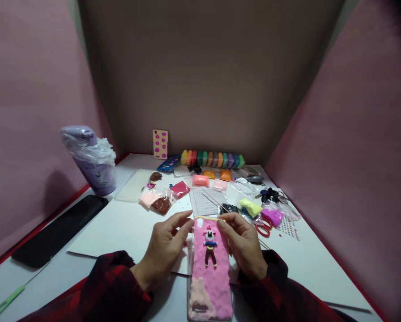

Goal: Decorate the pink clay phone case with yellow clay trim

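Observation:
A phone case (220, 281) covered in pink clay lies upright in front of me, with a small clay figure (210, 246) in its upper half and a paler patch at the lower left. A thin yellow clay strip (205, 218) runs along its top edge. My left hand (170, 246) is at the case's top left corner, its thumb and fingertips close together at the edge. At the top right corner, my right hand (242, 241) pinches the end of the yellow strip between thumb and fingers.
Clay packets, including a yellow one (250, 207), lie beyond the hands. Red scissors (263, 229) are at the right. A purple bottle (95, 165) and a black phone (61, 230) stand and lie at the left. A patterned case (160, 144) leans at the back.

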Demonstrator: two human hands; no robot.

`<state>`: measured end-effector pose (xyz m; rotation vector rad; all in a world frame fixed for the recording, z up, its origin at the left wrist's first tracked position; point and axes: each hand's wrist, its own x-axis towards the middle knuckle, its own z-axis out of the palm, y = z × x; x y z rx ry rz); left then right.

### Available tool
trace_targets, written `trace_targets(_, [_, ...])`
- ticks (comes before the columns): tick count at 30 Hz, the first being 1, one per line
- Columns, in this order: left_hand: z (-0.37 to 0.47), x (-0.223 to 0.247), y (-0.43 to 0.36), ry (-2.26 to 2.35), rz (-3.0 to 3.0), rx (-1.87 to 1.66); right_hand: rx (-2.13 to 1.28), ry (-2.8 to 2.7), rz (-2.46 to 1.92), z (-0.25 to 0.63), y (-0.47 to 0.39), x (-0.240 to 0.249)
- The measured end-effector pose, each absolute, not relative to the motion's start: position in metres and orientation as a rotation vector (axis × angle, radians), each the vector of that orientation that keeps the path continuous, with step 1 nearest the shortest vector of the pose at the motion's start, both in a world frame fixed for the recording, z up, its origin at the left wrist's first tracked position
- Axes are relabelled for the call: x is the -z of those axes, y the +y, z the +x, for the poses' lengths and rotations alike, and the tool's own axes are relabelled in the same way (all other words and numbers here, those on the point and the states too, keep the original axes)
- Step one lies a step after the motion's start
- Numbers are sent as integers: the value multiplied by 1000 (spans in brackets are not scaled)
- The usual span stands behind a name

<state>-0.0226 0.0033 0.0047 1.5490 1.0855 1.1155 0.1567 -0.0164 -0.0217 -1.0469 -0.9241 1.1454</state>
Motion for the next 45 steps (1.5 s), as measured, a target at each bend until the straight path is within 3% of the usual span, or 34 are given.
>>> trace_targets(5, [-20,-4,12,955,1225,-1043,-1147,-955,-1027,157,-17,22])
trace_targets(33, [-19,-10,10,833,933,-898,-1113,-1027,-985,153,-22,23])
trace_targets(45, [-19,-7,7,908,1302,-1110,-1110,-998,-1015,153,-21,21])
